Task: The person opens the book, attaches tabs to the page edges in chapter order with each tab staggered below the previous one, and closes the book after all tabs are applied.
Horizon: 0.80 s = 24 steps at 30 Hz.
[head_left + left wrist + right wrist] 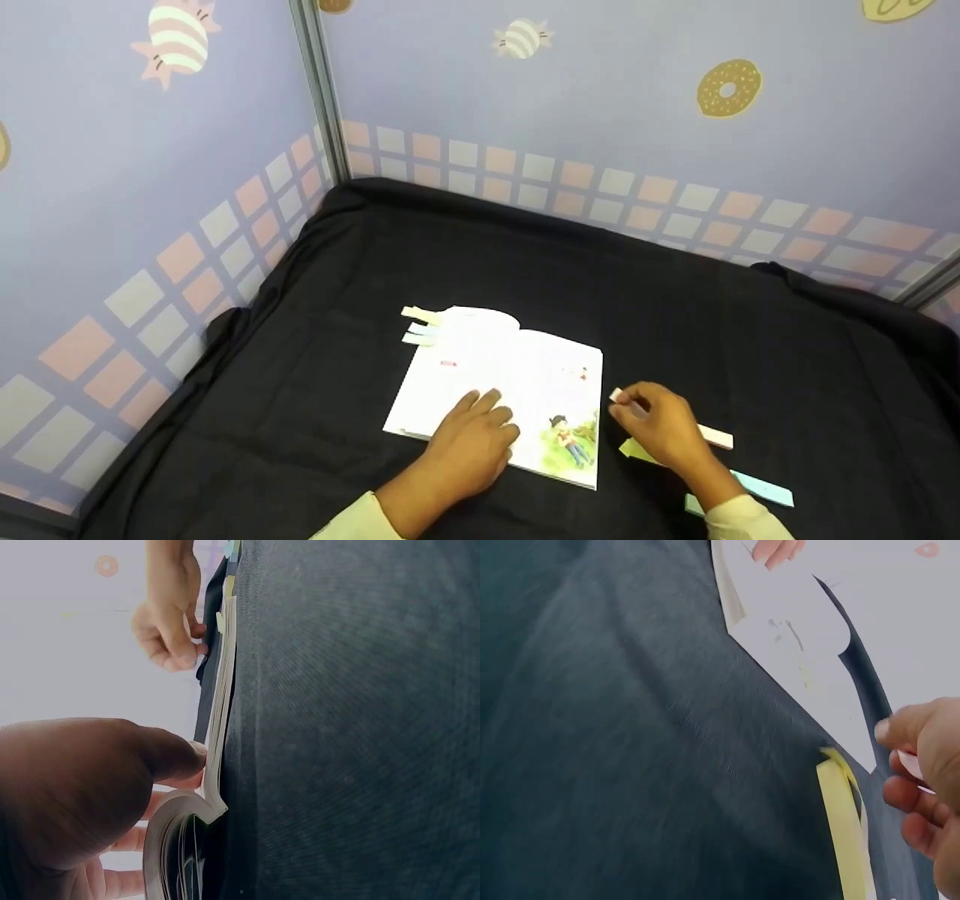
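An open picture book [487, 360] lies on the black cloth, with sticky tabs [421, 315] jutting from its left page's edge. My left hand [469, 446] rests across the pages near the fold, fingers extended and slightly spread. In the left wrist view its thumb [176, 755] lies along the lower edge of the book [218, 712]. Off the book's right edge, my right hand [660, 424] pinches a small pale pink sticky tab [910, 763] between thumb and fingers. Beneath that hand is a yellow sticky-tab pad [838, 821], partly covered by it in the head view.
Right of the book lie a pale pink pad [718, 437], a light blue pad [763, 488] and a green pad [693, 505], the last partly hidden by the right forearm. Patterned wall panels [600, 112] stand behind and left of the black cloth [525, 247].
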Motion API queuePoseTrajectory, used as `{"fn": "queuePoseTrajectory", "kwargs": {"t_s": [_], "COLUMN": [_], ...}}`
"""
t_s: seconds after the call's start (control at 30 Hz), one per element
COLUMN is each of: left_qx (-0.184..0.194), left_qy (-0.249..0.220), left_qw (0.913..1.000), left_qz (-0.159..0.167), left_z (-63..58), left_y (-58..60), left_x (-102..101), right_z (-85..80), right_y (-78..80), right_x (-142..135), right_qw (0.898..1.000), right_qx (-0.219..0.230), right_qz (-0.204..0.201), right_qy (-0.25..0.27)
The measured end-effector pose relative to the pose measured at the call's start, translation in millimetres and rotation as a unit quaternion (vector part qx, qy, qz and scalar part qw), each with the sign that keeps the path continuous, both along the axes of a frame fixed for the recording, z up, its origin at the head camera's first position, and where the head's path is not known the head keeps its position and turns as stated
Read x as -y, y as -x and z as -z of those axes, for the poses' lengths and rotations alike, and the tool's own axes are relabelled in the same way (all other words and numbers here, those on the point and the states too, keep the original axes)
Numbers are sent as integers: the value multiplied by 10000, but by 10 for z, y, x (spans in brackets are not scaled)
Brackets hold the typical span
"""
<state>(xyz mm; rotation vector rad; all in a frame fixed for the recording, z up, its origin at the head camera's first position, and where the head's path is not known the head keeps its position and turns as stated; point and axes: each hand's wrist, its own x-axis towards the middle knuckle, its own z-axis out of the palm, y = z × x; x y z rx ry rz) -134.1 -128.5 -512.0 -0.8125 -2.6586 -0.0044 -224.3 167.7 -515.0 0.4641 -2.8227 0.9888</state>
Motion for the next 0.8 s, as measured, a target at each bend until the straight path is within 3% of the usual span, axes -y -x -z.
{"fn": "queuePoseTrajectory", "kwargs": {"t_s": [0.23, 0.43, 0.8], "left_qx": [10, -33, 60], "left_qy": [-62, -143, -127], "left_qw": [10000, 9999, 9999], "left_qz": [-21, 32, -1], "left_z": [1, -2, 6], "left_y": [-2, 3, 4], "left_x": [-2, -10, 6], "right_z": [86, 127, 140], "right_y": [155, 197, 216], "right_x": [194, 265, 314], "right_qw": [9991, 9966, 9972], "right_qx": [339, 786, 721], "right_qz": [-189, -142, 125], "right_qy": [191, 217, 146]}}
